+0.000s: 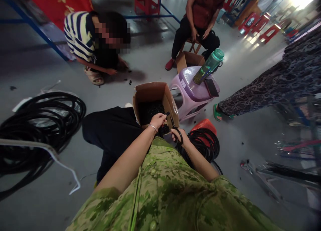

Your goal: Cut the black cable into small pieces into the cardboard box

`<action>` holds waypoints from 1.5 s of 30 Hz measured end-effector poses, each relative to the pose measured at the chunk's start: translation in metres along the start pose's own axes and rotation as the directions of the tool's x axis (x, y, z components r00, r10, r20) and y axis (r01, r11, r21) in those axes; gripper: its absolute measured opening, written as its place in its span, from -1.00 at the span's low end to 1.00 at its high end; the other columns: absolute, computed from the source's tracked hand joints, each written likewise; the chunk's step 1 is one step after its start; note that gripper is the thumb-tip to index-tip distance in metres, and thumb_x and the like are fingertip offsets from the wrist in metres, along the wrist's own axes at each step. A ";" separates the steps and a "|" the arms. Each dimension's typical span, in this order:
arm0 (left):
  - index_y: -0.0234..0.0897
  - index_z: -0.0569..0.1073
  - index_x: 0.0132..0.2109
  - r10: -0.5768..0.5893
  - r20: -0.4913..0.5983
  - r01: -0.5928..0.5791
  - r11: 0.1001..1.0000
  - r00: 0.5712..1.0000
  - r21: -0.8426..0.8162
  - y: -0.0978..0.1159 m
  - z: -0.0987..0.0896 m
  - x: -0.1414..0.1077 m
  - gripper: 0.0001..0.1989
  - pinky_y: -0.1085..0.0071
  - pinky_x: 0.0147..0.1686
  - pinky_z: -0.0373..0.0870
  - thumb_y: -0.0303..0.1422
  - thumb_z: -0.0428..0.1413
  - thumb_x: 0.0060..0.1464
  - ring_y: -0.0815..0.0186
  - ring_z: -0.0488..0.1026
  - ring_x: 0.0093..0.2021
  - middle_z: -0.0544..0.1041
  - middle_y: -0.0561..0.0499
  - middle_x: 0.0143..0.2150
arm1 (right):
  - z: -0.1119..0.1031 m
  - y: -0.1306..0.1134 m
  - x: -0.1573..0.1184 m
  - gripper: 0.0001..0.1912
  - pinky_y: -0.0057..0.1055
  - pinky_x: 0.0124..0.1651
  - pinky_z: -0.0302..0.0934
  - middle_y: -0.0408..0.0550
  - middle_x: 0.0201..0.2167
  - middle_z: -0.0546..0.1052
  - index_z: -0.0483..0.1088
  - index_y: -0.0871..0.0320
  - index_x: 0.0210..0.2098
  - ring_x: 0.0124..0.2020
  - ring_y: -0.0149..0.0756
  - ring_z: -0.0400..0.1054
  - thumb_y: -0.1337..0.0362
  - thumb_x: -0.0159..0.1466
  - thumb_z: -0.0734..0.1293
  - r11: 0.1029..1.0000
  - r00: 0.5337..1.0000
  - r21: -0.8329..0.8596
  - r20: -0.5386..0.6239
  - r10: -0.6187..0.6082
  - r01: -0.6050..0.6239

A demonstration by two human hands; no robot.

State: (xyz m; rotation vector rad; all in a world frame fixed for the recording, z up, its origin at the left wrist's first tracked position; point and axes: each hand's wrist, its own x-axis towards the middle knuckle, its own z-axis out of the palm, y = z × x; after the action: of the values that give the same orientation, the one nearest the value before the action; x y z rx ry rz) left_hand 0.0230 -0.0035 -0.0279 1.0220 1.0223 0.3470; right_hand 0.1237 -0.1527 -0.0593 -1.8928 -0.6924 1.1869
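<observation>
A green bottle [206,68] and a dark phone [212,87] rest on a purple plastic stool [188,77] near a seated person [204,6].

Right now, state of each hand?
Left hand: closed, pinching a small black piece.
Right hand: closed on the scissors; blade opening can't be told.

Workshop floor with coiled black tubing [57,103]
</observation>
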 end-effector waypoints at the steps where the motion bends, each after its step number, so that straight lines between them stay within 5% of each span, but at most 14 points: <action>1: -0.32 0.32 -0.44 0.003 0.005 -0.003 1.000 1.000 -0.004 0.000 0.000 0.000 -0.77 0.61 -0.69 0.12 -0.35 0.20 0.07 0.56 0.20 -0.73 0.39 0.14 -0.62 | 0.000 0.001 0.000 -0.47 -0.53 -0.61 0.08 -0.14 -0.64 0.39 0.36 0.18 -0.48 -0.68 -0.46 0.24 -0.21 0.11 0.29 1.000 1.000 0.011 0.006 -0.006 0.006; 14: -0.31 0.37 -0.41 0.056 0.077 -0.063 0.994 0.995 0.095 0.003 0.003 -0.007 -0.87 0.57 -0.67 0.09 -0.44 0.17 0.05 0.54 0.16 -0.73 0.35 0.18 -0.65 | -0.013 -0.021 0.016 -0.50 -0.48 -0.44 0.14 -0.17 -0.63 0.37 0.33 0.16 -0.53 -0.55 -0.38 0.29 -0.17 0.19 0.26 0.939 0.983 -0.291 0.049 -0.174 0.181; 25: -0.29 0.37 -0.44 0.111 0.110 -0.130 0.974 0.988 0.186 0.002 0.004 -0.007 -0.88 0.53 -0.64 0.08 -0.45 0.10 0.06 0.49 0.16 -0.70 0.34 0.16 -0.64 | -0.005 -0.021 0.016 -0.48 -0.50 -0.45 0.15 -0.06 -0.47 0.48 0.39 0.20 -0.41 -0.50 -0.41 0.32 -0.19 0.14 0.30 0.996 0.993 0.058 0.098 -0.067 0.061; 31: -0.29 0.41 -0.44 0.131 0.130 -0.159 0.958 0.983 0.237 0.001 0.002 -0.005 -0.90 0.53 -0.63 0.08 -0.43 0.14 0.02 0.48 0.16 -0.70 0.34 0.15 -0.65 | -0.010 -0.020 0.017 -0.46 -0.49 -0.45 0.15 -0.13 -0.57 0.42 0.36 0.18 -0.50 -0.54 -0.40 0.29 -0.21 0.17 0.25 0.979 0.988 -0.138 0.061 -0.145 0.152; 37: -0.31 0.41 -0.42 0.111 0.083 -0.128 0.961 0.990 0.244 -0.001 0.000 -0.001 -0.91 0.54 -0.65 0.07 -0.44 0.12 0.04 0.50 0.15 -0.72 0.33 0.17 -0.67 | -0.003 -0.008 0.012 -0.42 -0.48 -0.52 0.15 -0.14 -0.71 0.36 0.34 0.16 -0.60 -0.66 -0.38 0.29 -0.23 0.19 0.22 0.934 0.987 -0.341 -0.073 -0.144 0.111; 45: -0.31 0.36 -0.45 0.041 0.030 -0.046 0.978 0.999 0.201 0.001 0.002 -0.001 -0.86 0.56 -0.66 0.10 -0.46 0.13 0.06 0.52 0.17 -0.72 0.32 0.18 -0.67 | 0.008 -0.002 0.009 -0.38 -0.53 -0.56 0.15 -0.15 -0.77 0.35 0.28 0.15 -0.67 -0.69 -0.39 0.31 -0.27 0.16 0.23 0.917 0.972 -0.375 -0.126 -0.199 0.139</action>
State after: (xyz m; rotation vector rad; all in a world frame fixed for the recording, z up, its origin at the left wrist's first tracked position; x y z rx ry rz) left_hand 0.0242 -0.0049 -0.0258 1.2300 1.0279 0.2682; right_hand 0.1201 -0.1414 -0.0641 -2.1523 -1.0189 0.8233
